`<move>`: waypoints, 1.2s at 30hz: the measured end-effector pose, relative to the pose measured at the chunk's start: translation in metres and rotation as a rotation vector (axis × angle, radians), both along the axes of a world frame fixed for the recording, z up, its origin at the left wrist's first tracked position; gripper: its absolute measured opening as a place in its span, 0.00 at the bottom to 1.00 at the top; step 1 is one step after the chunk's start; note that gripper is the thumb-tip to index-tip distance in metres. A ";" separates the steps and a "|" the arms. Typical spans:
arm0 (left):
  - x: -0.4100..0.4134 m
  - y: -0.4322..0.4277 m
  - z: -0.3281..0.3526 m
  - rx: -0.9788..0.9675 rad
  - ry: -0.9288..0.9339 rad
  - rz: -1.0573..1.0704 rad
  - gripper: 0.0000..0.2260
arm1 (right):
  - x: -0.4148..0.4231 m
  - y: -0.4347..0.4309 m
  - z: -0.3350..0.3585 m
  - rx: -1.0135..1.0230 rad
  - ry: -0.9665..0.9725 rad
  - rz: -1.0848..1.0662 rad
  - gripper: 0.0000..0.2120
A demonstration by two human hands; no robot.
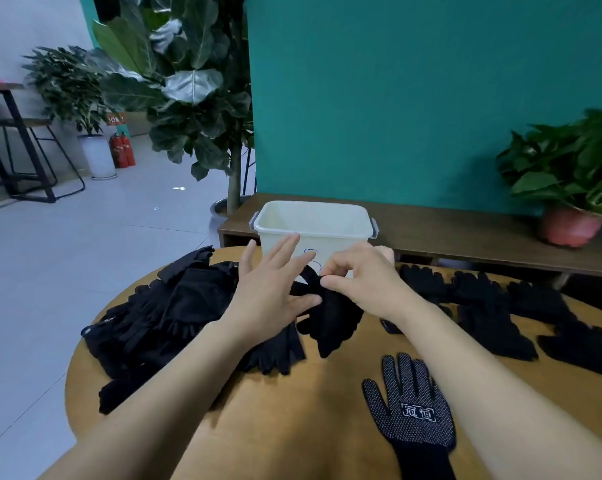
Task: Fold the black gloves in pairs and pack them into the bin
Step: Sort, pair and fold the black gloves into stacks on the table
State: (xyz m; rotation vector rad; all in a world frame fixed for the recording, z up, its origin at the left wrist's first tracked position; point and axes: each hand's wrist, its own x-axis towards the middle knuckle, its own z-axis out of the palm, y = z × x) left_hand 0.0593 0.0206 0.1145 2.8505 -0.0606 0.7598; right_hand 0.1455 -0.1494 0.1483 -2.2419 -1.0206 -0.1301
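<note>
Right hand [358, 278] pinches black glove bundle [332, 318]; left hand [271, 292] splayed, thumb against it, near bin [341, 233].

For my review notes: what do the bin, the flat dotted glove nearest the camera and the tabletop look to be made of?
Bin: likely plastic, with smooth off-white walls and grey clip handles. Dotted glove: black knit fabric with pale grip dots, probably rubbery, and a printed logo. Table: wood or wood-look, a warm brown surface with a soft sheen.
</note>
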 end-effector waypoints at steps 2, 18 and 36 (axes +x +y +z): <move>0.003 -0.014 0.005 -0.088 0.000 -0.034 0.15 | -0.006 -0.013 0.000 -0.005 0.021 0.004 0.04; 0.003 -0.041 0.013 -0.042 0.058 0.113 0.10 | -0.008 -0.089 -0.002 -0.032 0.180 -0.205 0.05; 0.012 -0.086 0.008 -1.017 0.340 -0.242 0.05 | -0.014 -0.101 0.001 0.352 0.549 -0.136 0.11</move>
